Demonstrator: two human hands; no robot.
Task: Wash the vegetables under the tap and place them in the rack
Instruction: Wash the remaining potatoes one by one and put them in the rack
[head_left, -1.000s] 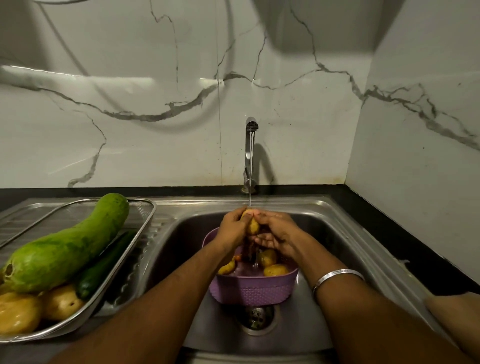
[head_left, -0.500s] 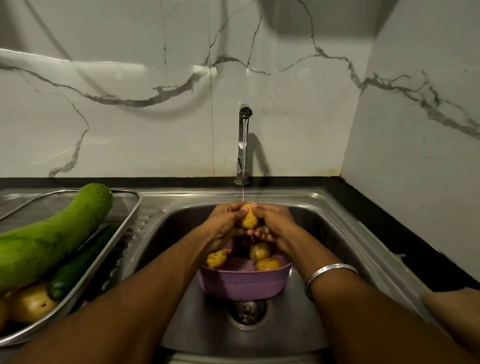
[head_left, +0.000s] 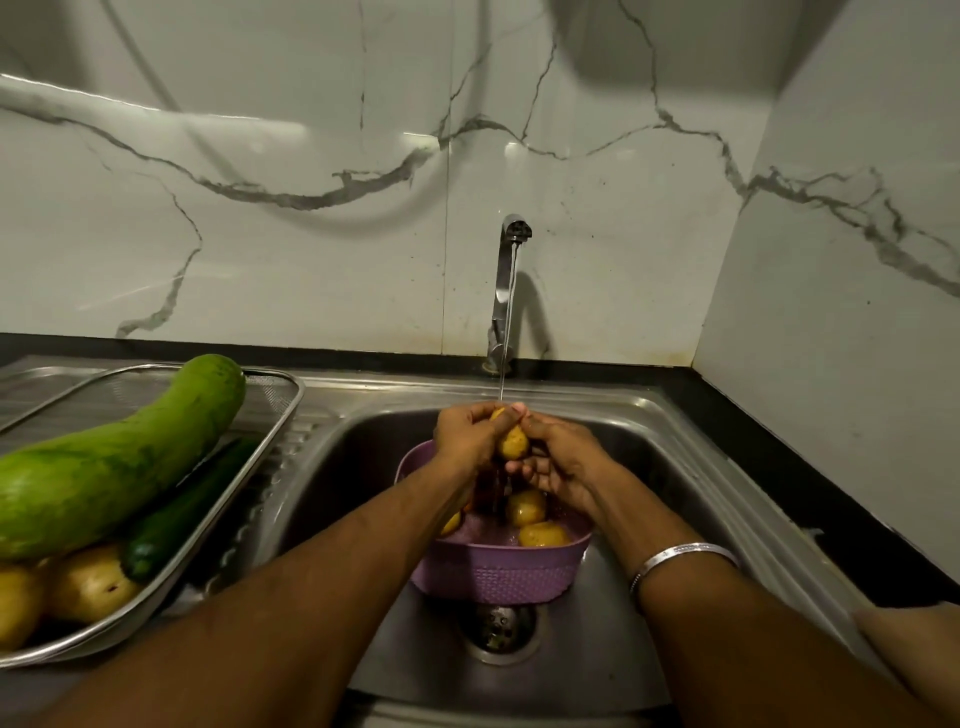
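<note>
Both hands hold one small yellow potato (head_left: 513, 441) under the thin stream from the steel tap (head_left: 506, 291). My left hand (head_left: 467, 436) wraps its left side and my right hand (head_left: 561, 462) cups it from the right and below. Under them a purple basket (head_left: 498, 571) stands in the sink (head_left: 649, 457) with more potatoes (head_left: 525, 508) in it. On the left drainboard a metal mesh rack (head_left: 249, 467) holds a large pale green gourd (head_left: 114, 462), a dark green cucumber (head_left: 182, 514) and potatoes (head_left: 85, 584).
The sink drain (head_left: 497, 629) lies just in front of the basket. A marble wall stands behind the tap and along the right side, above a black counter edge (head_left: 810, 499). A silver bangle (head_left: 680, 558) sits on my right wrist.
Both hands have kept turning and rubbing the potato under the water. The view has shifted slightly; the basket and rack contents are unchanged.
</note>
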